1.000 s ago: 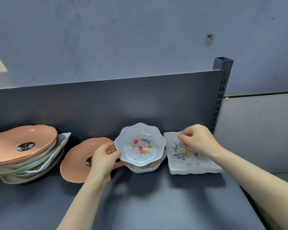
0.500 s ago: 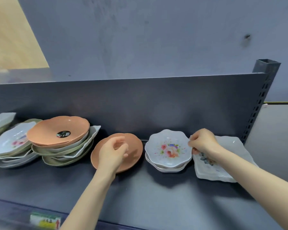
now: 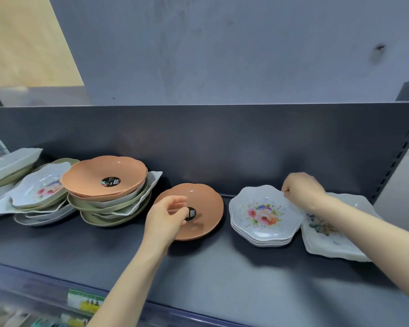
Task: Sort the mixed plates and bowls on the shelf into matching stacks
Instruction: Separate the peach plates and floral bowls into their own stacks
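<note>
Fingers (image 3: pixel 176 210) of our left hand (image 3: pixel 163 221) hang loosely curled over the near-left part of the lone orange plate (image 3: pixel 206 201) and hold nothing that we can see. Those of our right hand (image 3: pixel 302 188) are curled at the far right rim of the flowered plate stack (image 3: pixel 265 217). Blur keeps us from telling whether they pinch that rim or only touch it.

Reading along the shelf (image 3: pixel 222 267) from the left, the far-left heap (image 3: pixel 12 161) is mixed, with a white dish over green ones. Beside it, a flowered dish (image 3: pixel 40 187) lies on white and green plates. Next comes the tall mixed pile (image 3: pixel 113 206), green and white plates capped by a second orange plate (image 3: pixel 104 178). We judge these three unsorted, and they are the larger part of the job.

The right half looks tidier. The lone orange plate sits by itself, likely the start of its own stack, with its match well apart on the tall pile. The flowered stack holds several alike, and the square dishes (image 3: pixel 335 244) at the far right seem matched too.

The frame cuts off the far-left heap, so we cannot see how far it runs. Overlapping rims make the piles hard to count. Our right forearm crosses the square dishes and hides much of them. The labels (image 3: pixel 85 300) below the shelf edge are too blurred to read.
</note>
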